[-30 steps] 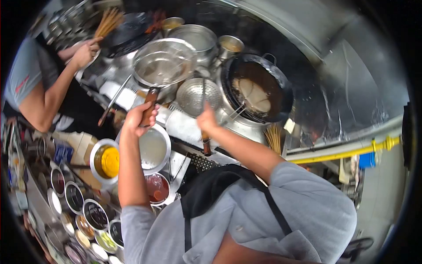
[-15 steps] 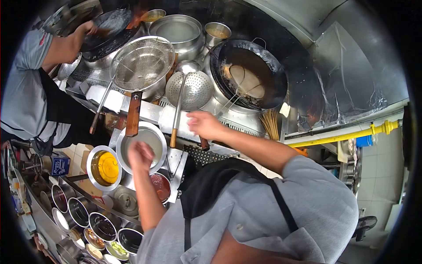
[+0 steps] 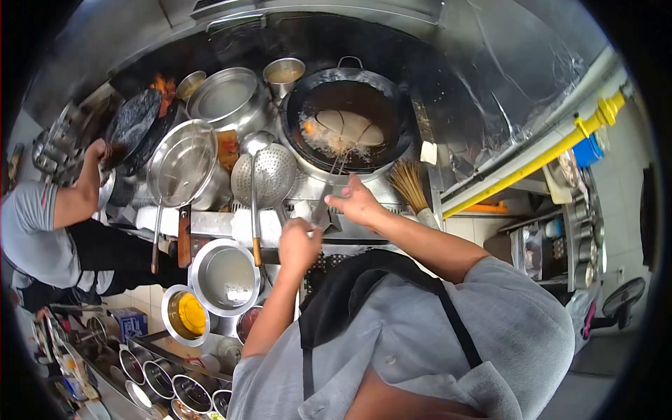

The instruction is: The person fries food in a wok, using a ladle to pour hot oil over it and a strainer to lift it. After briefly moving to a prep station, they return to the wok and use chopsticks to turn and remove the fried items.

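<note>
My left hand (image 3: 301,243) is closed at the lower end of a long-handled wire frame tool (image 3: 323,203), seemingly around its handle. The tool's wire loops reach into the black wok (image 3: 404,133) and lie over a pale oval piece (image 3: 357,127) in bubbling dark oil. My right hand (image 3: 358,201) is beside the handle, fingers apart, with nothing plainly held. Left of the hands, a perforated skimmer (image 3: 273,175) and a ladle (image 3: 255,210) with a wooden handle rest together. An orange spot glows in the oil near the pale piece.
A mesh strainer (image 3: 178,157) lies over a pot on the left. Below it stand a bowl of cloudy liquid (image 3: 227,280) and a bowl of yellow oil (image 3: 189,313). A bamboo brush (image 3: 409,185) leans by the wok. A co-worker (image 3: 42,224) works at another wok, with flames behind it.
My left hand has come up and right to the wire tool's handle. My right hand has moved beside the handle. The oil now bubbles around the pale piece, and the view has shifted.
</note>
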The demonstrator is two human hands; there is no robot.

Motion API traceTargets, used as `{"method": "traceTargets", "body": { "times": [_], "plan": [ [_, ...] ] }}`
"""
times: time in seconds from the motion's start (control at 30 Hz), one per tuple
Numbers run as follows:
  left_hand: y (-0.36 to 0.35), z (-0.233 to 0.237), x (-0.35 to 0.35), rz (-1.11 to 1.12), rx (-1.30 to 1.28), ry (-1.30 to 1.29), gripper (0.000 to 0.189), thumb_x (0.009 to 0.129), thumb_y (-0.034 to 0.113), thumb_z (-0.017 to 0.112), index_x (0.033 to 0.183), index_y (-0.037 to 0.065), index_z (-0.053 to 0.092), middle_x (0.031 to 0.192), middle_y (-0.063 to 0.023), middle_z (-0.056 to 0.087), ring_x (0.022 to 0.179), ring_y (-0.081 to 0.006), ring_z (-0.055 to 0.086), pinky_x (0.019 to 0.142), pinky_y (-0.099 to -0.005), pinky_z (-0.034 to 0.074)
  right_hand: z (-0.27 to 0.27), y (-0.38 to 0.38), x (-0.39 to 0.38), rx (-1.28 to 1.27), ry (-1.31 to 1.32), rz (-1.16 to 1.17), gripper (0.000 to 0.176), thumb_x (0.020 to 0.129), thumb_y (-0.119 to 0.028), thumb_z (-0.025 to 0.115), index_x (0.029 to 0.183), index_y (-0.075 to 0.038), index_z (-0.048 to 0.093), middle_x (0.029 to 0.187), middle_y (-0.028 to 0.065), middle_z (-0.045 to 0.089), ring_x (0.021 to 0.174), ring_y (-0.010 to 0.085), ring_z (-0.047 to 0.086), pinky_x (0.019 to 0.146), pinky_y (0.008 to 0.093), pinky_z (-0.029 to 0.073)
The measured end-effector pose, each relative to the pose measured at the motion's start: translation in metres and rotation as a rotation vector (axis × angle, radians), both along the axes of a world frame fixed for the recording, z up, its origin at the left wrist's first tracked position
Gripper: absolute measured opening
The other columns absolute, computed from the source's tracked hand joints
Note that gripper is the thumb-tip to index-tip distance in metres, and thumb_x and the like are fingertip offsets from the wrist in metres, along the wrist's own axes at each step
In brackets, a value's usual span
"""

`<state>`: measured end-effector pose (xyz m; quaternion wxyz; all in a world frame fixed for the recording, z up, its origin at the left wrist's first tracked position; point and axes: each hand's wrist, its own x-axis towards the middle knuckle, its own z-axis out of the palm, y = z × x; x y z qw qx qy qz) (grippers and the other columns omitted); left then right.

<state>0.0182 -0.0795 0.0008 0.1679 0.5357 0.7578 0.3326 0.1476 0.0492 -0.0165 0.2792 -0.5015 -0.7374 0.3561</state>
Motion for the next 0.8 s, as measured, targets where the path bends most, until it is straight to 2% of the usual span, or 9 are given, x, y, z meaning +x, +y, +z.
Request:
{"method": "traceTargets", "body": {
  "times": [0.03, 0.13, 0.17, 0.2, 0.3, 0.33, 0.43, 0.53, 0.8],
  "plan": [
    [0.004, 0.018, 0.022, -0.076, 0.134, -0.067, 0.024, 0.072, 0.021, 0.069, 0.071, -0.001, 0.060, 0.081, -0.0179, 0.060, 0.080, -0.0350, 0.058, 0.073, -0.0398, 0.046, 0.015, -0.001, 0.008, -0.002, 0.009, -0.011, 0.066, 0.077, -0.019, 0.070, 0.130, 0.000, 0.036, 0.094, 0.0119, 0.056, 0.072, 0.0171, 0.058, 0.048, 0.0314, 0.047],
    [0.024, 0.045, 0.067, -0.450, 0.083, -0.371, 0.031, 0.078, 0.027, 0.069, 0.090, -0.001, 0.061, 0.095, -0.0145, 0.059, 0.091, -0.0272, 0.056, 0.079, -0.0357, 0.045, 0.077, 0.009, 0.054, -0.868, 0.494, -0.063, 0.069, 0.078, -0.008, 0.065, 0.135, 0.000, 0.027, 0.079, 0.0091, 0.054, 0.060, 0.0151, 0.054, 0.043, 0.0300, 0.043],
    [0.028, 0.048, 0.073, -0.491, 0.088, -0.400, 0.030, 0.078, 0.027, 0.068, 0.091, 0.000, 0.062, 0.096, -0.0135, 0.059, 0.091, -0.0254, 0.056, 0.078, -0.0345, 0.045, 0.073, 0.013, 0.070, -0.759, 0.402, -0.270, 0.064, 0.076, -0.003, 0.062, 0.133, -0.001, 0.032, 0.075, 0.0073, 0.053, 0.055, 0.0141, 0.051, 0.040, 0.0289, 0.038],
    [0.032, 0.049, 0.077, -0.532, 0.096, -0.431, 0.030, 0.079, 0.027, 0.068, 0.092, 0.000, 0.062, 0.098, -0.0126, 0.059, 0.090, -0.0236, 0.057, 0.077, -0.0333, 0.045, 0.056, 0.020, 0.099, -0.542, 0.383, -0.199, 0.063, 0.075, -0.003, 0.061, 0.132, -0.002, 0.035, 0.072, 0.0067, 0.053, 0.053, 0.0131, 0.050, 0.039, 0.0283, 0.035],
    [0.021, 0.048, 0.067, -0.463, -0.117, -0.511, 0.033, 0.080, 0.028, 0.065, 0.092, -0.003, 0.061, 0.094, -0.0157, 0.060, 0.087, -0.0270, 0.058, 0.076, -0.0342, 0.047, 0.050, 0.037, 0.172, -0.164, -0.004, -0.106, 0.054, 0.069, -0.002, 0.056, 0.123, 0.005, 0.049, 0.106, 0.0163, 0.060, 0.098, 0.0213, 0.058, 0.081, 0.0289, 0.046],
    [0.015, 0.041, 0.060, -0.424, -0.157, -0.505, 0.030, 0.080, 0.026, 0.066, 0.092, -0.002, 0.062, 0.091, -0.0135, 0.061, 0.082, -0.0232, 0.059, 0.074, -0.0325, 0.047, 0.098, 0.020, 0.171, -0.437, 0.187, -0.246, 0.052, 0.070, -0.002, 0.055, 0.122, 0.006, 0.049, 0.114, 0.0209, 0.057, 0.108, 0.0212, 0.055, 0.087, 0.0285, 0.044],
    [-0.011, 0.003, 0.038, -0.269, -0.127, -0.553, 0.021, 0.080, 0.017, 0.067, 0.091, -0.001, 0.063, 0.087, -0.0095, 0.062, 0.077, -0.0153, 0.058, 0.069, -0.0277, 0.047, 0.084, 0.048, 0.221, -0.245, 0.223, -0.123, 0.046, 0.073, -0.002, 0.052, 0.119, 0.004, 0.052, 0.097, 0.0196, 0.062, 0.088, 0.0193, 0.063, 0.074, 0.0301, 0.049],
    [-0.034, -0.008, 0.028, -0.136, -0.216, -0.582, 0.022, 0.079, 0.016, 0.068, 0.090, -0.002, 0.062, 0.081, -0.0083, 0.061, 0.070, -0.0131, 0.056, 0.065, -0.0272, 0.046, 0.119, 0.073, 0.228, -0.046, -0.014, -0.108, 0.031, 0.078, -0.007, 0.047, 0.107, 0.000, 0.057, 0.059, 0.0102, 0.059, 0.047, 0.0172, 0.058, 0.046, 0.0317, 0.045],
    [-0.056, 0.016, 0.043, -0.051, -0.124, -0.390, 0.026, 0.077, 0.017, 0.068, 0.091, -0.004, 0.061, 0.080, -0.0124, 0.062, 0.070, -0.0190, 0.059, 0.066, -0.0301, 0.047, 0.126, 0.124, 0.211, -0.069, -0.312, -0.126, 0.023, 0.077, -0.005, 0.042, 0.094, 0.002, 0.056, 0.061, 0.0134, 0.058, 0.044, 0.0213, 0.057, 0.043, 0.0342, 0.047]
  ]
}}
